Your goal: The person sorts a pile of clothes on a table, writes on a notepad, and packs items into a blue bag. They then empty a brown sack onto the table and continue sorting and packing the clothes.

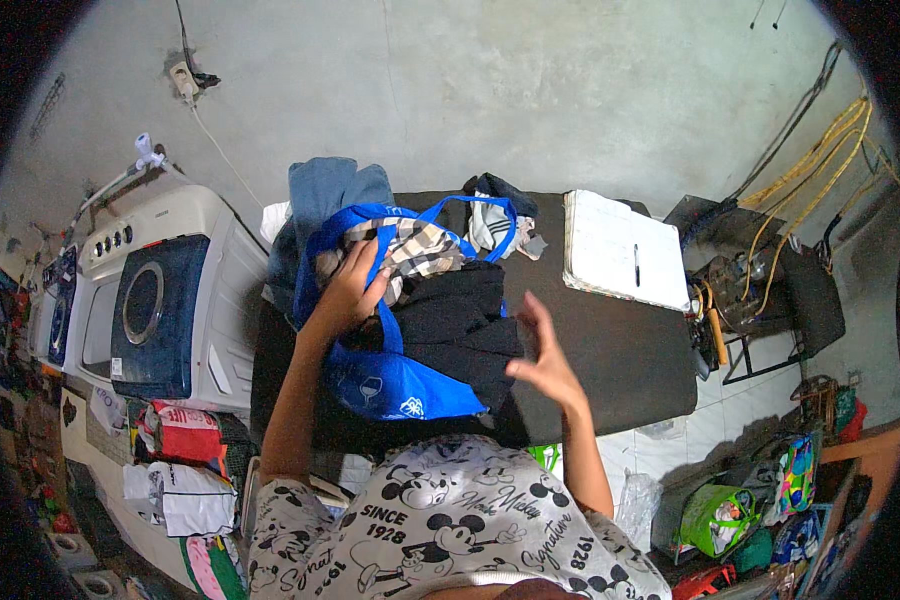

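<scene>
A blue fabric tote bag (409,386) lies on its side on a dark table (607,360), its mouth gaping. Inside it I see a plaid cloth (420,247), and folded black clothing (457,315) spills from the mouth towards the right. My left hand (356,289) is at the mouth, against the plaid cloth and one blue strap; whether its fingers grip either is unclear. Just right of the black clothing, my right hand (547,356) is empty, with thumb and fingers spread. Blue denim (330,184) lies behind the bag.
An open notebook (607,240) with a pen (637,264) lies on the table's right part. Crumpled clothes (495,221) sit near the wall. A washing machine (165,292) stands at left. Beyond the table's right edge are a black stand (765,345) and hanging yellow cables (832,150).
</scene>
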